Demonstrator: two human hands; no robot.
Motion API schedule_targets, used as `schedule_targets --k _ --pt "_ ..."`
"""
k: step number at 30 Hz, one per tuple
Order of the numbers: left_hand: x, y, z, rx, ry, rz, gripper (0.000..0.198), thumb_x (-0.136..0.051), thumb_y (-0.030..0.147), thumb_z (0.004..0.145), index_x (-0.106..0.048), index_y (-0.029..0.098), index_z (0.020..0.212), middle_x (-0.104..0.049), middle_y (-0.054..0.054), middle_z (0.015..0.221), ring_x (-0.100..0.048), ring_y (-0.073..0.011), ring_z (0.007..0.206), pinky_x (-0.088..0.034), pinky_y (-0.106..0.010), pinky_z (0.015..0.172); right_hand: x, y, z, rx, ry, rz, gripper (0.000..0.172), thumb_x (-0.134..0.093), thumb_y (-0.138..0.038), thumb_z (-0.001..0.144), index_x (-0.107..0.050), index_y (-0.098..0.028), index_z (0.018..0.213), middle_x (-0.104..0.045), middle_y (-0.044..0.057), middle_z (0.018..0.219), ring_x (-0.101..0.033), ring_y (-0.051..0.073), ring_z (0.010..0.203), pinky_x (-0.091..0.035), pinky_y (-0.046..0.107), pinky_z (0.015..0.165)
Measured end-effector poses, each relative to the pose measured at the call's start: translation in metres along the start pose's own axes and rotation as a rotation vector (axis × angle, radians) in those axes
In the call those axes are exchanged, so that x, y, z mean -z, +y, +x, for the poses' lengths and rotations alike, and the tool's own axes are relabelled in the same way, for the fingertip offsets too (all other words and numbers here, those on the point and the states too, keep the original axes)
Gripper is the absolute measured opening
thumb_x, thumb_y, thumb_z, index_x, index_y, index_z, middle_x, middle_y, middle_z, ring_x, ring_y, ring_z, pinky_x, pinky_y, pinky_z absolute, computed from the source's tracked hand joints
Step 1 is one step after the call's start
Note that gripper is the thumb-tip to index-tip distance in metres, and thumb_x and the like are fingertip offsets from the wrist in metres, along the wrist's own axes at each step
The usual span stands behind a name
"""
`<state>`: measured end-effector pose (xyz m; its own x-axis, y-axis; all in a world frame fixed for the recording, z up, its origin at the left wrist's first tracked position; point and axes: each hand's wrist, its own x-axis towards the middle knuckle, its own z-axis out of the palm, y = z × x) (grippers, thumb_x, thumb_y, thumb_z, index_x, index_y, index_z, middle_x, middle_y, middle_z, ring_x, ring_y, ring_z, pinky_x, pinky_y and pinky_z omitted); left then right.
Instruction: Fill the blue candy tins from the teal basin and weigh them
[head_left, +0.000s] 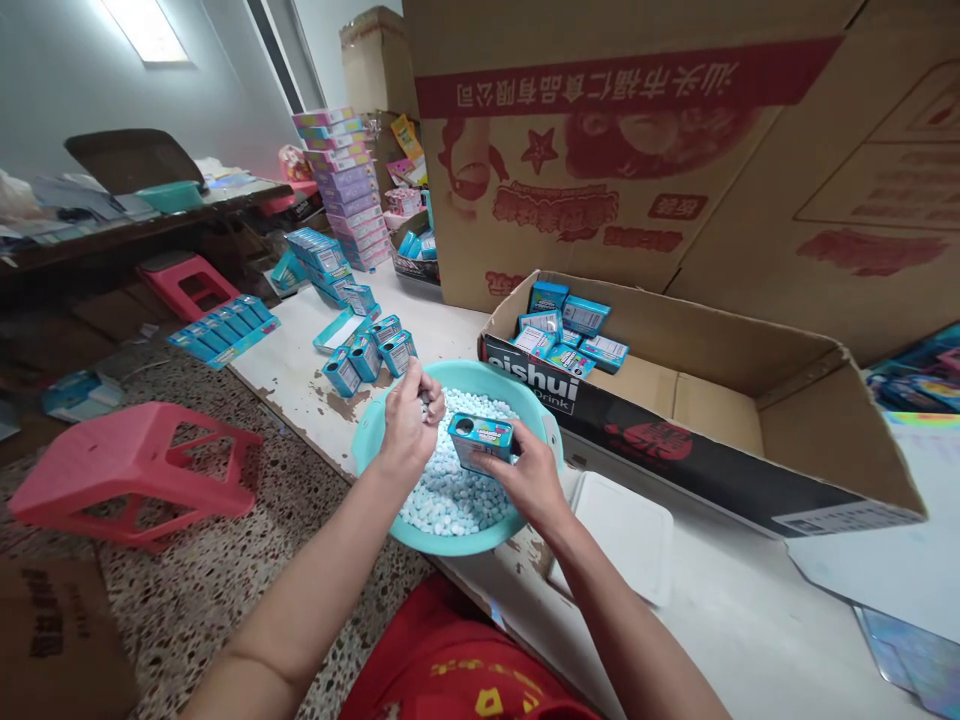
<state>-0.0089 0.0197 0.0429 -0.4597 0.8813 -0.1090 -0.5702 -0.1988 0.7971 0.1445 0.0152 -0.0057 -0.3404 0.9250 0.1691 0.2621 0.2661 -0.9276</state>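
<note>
A teal plastic basin [371,440] full of small pale blue and white candies [450,495] sits at the table's near edge. Over it, my right hand [525,480] grips a small blue tin box [480,440], its top opening facing up. My left hand [409,415] hovers just left of the box with the fingers pinched together on something small, probably candies. Three small blue boxes [367,355] stand upright on the table behind the basin.
An open cardboard tray [750,400] at the right holds several filled blue boxes [570,335]. A large printed carton [675,150] stands behind. A white lid [622,535] lies near my right forearm. Stacks of boxes [345,185] sit farther back. Pink stools [127,470] stand on the floor left.
</note>
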Motion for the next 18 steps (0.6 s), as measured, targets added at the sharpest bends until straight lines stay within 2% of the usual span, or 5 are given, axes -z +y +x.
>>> schedule_targets --k 4,6,9,18 --pt "-0.004 -0.013 -0.006 -0.177 -0.013 0.166 0.048 -0.07 0.054 0.077 -0.047 0.016 0.057 -0.044 0.003 0.051 -0.041 -0.0056 0.044 -0.03 -0.017 0.041 -0.004 -0.002 0.0 0.049 -0.006 -0.108 0.02 -0.065 -0.037 0.073 -0.059 -0.02 0.083 -0.062 0.001 0.082 -0.055 0.019 0.075 -0.039 0.028 0.068" --pt "-0.006 -0.016 -0.007 -0.209 -0.01 0.228 0.05 -0.069 0.058 0.075 -0.048 0.016 0.057 -0.045 0.003 0.051 -0.042 -0.0065 0.046 -0.032 -0.018 0.043 -0.005 -0.003 0.001 0.054 -0.008 -0.158 0.017 -0.064 -0.036 0.074 -0.057 -0.021 0.078 -0.06 0.0 0.078 -0.053 0.018 0.072 -0.036 0.027 0.065" --pt "-0.007 -0.015 -0.006 -0.203 -0.029 0.267 0.052 -0.071 0.062 0.07 -0.049 0.016 0.058 -0.044 0.003 0.05 -0.039 -0.0062 0.044 -0.028 -0.017 0.04 -0.007 -0.004 0.002 0.059 0.002 -0.177 0.018 -0.067 -0.034 0.072 -0.056 -0.02 0.076 -0.058 -0.001 0.077 -0.052 0.017 0.07 -0.035 0.026 0.063" --pt "0.003 -0.006 -0.007 -0.154 -0.09 0.2 0.048 -0.076 0.052 0.069 -0.047 0.016 0.058 -0.042 0.005 0.051 -0.037 -0.0047 0.041 -0.021 -0.016 0.036 0.011 0.003 -0.007 -0.067 0.015 0.191 0.031 -0.076 -0.038 0.065 -0.065 -0.018 0.087 -0.067 0.0 0.083 -0.057 0.019 0.077 -0.044 0.03 0.074"
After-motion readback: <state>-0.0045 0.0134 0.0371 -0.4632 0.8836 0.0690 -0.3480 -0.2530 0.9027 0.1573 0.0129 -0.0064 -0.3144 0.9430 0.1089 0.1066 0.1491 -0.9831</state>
